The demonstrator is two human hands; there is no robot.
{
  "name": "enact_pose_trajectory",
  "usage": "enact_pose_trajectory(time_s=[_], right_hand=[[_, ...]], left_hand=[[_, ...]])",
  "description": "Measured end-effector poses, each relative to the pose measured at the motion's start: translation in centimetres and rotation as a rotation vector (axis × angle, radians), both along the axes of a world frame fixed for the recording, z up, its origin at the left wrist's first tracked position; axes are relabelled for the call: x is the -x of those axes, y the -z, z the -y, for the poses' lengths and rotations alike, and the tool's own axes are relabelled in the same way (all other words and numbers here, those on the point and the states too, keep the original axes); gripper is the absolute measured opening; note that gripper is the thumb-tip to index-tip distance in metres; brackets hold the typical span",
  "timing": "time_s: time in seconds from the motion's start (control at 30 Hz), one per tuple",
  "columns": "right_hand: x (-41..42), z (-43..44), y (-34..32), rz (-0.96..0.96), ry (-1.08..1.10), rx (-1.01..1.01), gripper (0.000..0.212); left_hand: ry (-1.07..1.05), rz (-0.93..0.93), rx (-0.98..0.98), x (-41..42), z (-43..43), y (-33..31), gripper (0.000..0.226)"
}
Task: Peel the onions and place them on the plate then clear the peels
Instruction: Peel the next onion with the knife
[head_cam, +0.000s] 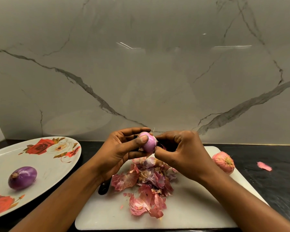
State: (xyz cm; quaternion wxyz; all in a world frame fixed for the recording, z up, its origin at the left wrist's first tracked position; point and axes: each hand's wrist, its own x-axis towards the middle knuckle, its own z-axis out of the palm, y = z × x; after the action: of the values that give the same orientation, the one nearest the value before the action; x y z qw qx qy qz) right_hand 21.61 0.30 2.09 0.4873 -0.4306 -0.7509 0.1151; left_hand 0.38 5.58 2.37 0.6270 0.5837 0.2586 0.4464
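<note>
My left hand (122, 148) grips a small pink onion (149, 143) above the white cutting board (182, 213), thumb on its front. My right hand (182, 151) pinches a strip of skin at the onion's right side. A heap of pink and purple peels (146, 180) lies on the board below my hands. One peeled purple onion (23, 178) rests on the white floral plate (45, 158) at the left. An unpeeled onion (223, 162) sits at the board's right edge.
A loose peel (264, 166) lies on the dark counter to the right. A black object (104, 188), possibly a knife handle, pokes out under my left wrist. A marble wall rises right behind the counter.
</note>
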Motion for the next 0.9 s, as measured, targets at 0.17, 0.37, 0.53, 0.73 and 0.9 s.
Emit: enact_pose_trajectory(time_s=[0.17,0.37,0.53,0.73,0.9], right_hand=[[-0.17,-0.22,0.34,0.054,0.019,-0.056,0.031],[-0.65,-0.49,0.36,0.065,0.104,-0.142,0.012],[-0.53,-0.55,0.42,0.031,0.093,-0.103,0.019],[-0.46,0.0,-0.18,-0.008,-0.016,-0.049,0.031],[-0.71,-0.39,-0.18,-0.017,-0.03,-0.062,0.027]], left_hand=[[0.001,-0.006,0.007,-0.09,-0.05,0.1,0.043],[0.06,-0.001,0.027,-0.14,0.35,0.06,0.042],[0.068,0.02,0.027,0.06,0.2,0.04,0.038],[0.031,0.051,0.002,0.36,-0.19,0.01,0.041],[0.033,0.069,-0.003,0.44,-0.2,-0.12,0.043]])
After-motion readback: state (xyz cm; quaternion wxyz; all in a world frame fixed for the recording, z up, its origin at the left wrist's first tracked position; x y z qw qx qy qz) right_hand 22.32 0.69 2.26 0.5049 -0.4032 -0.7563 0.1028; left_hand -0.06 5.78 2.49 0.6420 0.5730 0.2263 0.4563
